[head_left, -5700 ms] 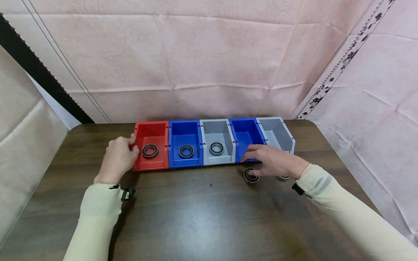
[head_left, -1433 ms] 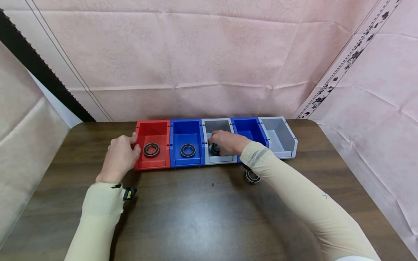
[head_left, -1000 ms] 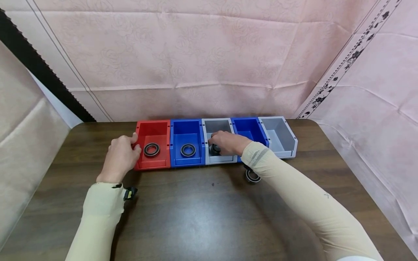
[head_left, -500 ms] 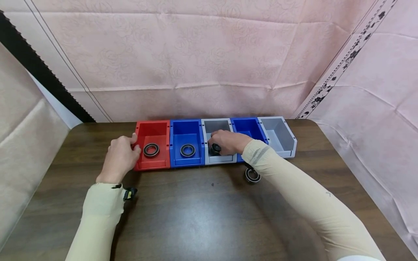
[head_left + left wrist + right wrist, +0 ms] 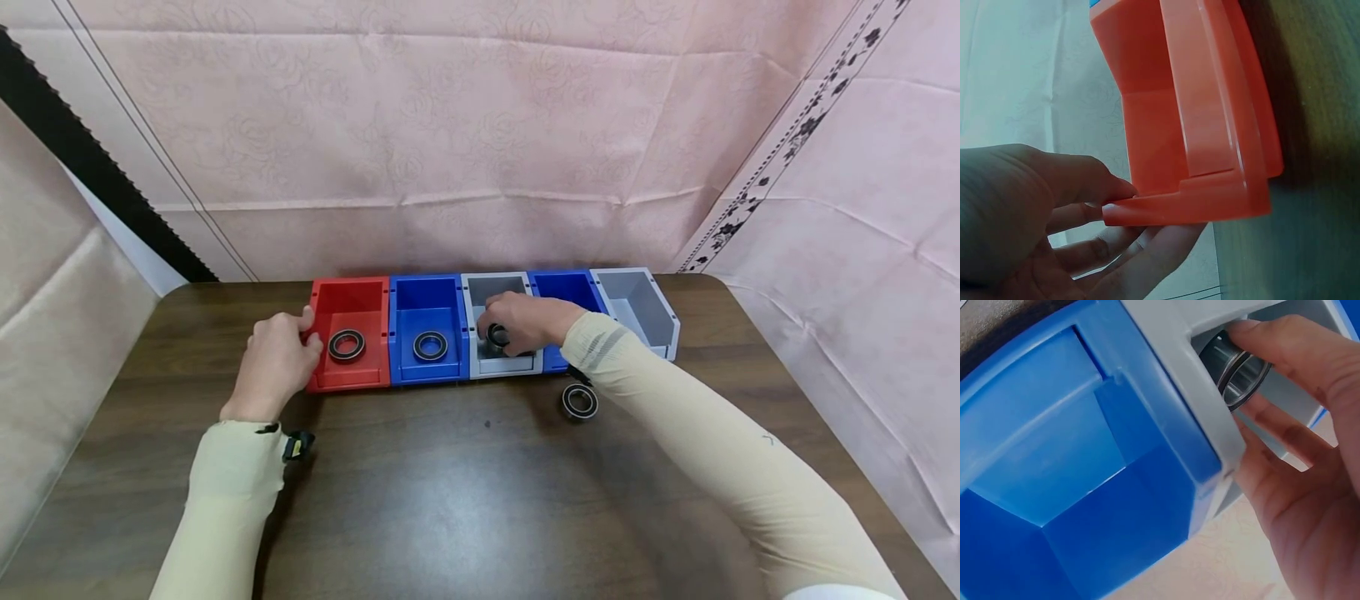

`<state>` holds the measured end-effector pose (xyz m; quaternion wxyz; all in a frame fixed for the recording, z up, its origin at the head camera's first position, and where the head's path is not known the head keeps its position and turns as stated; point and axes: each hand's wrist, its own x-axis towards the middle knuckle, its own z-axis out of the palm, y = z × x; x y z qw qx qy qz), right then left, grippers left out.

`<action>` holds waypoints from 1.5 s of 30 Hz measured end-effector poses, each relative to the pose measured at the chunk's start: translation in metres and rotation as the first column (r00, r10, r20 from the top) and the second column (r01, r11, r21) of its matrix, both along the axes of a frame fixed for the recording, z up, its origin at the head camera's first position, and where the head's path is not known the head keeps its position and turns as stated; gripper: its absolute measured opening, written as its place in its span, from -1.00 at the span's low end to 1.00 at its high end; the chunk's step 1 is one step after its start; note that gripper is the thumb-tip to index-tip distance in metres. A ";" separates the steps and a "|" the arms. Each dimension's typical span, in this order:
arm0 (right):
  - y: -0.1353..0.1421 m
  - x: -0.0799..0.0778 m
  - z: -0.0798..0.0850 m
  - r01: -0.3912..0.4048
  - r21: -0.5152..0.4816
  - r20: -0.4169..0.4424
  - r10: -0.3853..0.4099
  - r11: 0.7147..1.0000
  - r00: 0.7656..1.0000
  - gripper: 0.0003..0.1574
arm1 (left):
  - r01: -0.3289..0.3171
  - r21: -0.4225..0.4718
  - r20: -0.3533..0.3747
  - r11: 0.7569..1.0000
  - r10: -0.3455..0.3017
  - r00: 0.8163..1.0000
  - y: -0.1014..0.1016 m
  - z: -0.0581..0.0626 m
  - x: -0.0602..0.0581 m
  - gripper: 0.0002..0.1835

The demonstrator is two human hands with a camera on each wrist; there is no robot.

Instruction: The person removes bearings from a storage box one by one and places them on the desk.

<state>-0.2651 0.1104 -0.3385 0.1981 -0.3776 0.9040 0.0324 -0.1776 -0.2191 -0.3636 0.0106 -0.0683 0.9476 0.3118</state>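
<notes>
right hand (image 5: pixel 528 323) pinches a metal ring (image 5: pixel 1232 369) between thumb and fingers; ring is tilted, inside the middle gray bin (image 5: pixel 506 367). left hand (image 5: pixel 273 362) grips the side wall of the red bin (image 5: pixel 352 382) (thumb at the rim, fingers outside). second ring (image 5: pixel 347 360) lies in the red bin, third ring (image 5: pixel 431 358) in the adjoining blue bin (image 5: pixel 427 372). fourth ring (image 5: pixel 580 415) rests on the wooden table (image 5: pixel 420 483), near the right sleeve (image 5: pixel 697 417).

A dark speck (image 5: pixel 487 424) is marking the brown table (image 5: pixel 405 483). Behind the table, a creased pink cloth (image 5: pixel 450 125) is hanging. A black strip (image 5: pixel 97 167) is slanting toward the table's far left corner, and a flowered border (image 5: pixel 808 127) is slanting toward its far right corner.
</notes>
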 end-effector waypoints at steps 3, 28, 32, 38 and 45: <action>0.000 0.001 0.004 -0.003 0.003 0.000 0.003 1.000 1.000 -0.41 | -0.001 -0.002 0.001 1.000 0.001 1.000 0.000 0.000 0.000 -0.44; 0.009 0.022 0.030 -0.080 -0.048 -0.031 0.078 0.996 0.996 -0.45 | 0.026 -0.001 -0.059 1.000 -0.026 0.998 -0.001 0.000 0.003 -0.45; 0.010 0.026 0.032 -0.084 -0.048 -0.031 0.082 0.995 0.996 -0.45 | 0.021 0.002 -0.051 1.000 -0.021 0.998 -0.001 0.000 0.003 -0.46; 0.010 0.034 0.035 -0.105 -0.053 -0.042 0.103 0.993 0.994 -0.46 | 0.023 -0.001 -0.057 1.000 -0.023 0.998 -0.001 0.000 0.003 -0.45; 0.013 0.044 0.037 -0.131 -0.058 -0.047 0.129 0.990 0.991 -0.46 | 0.025 -0.005 -0.057 1.000 -0.025 0.998 -0.001 -0.001 0.004 -0.44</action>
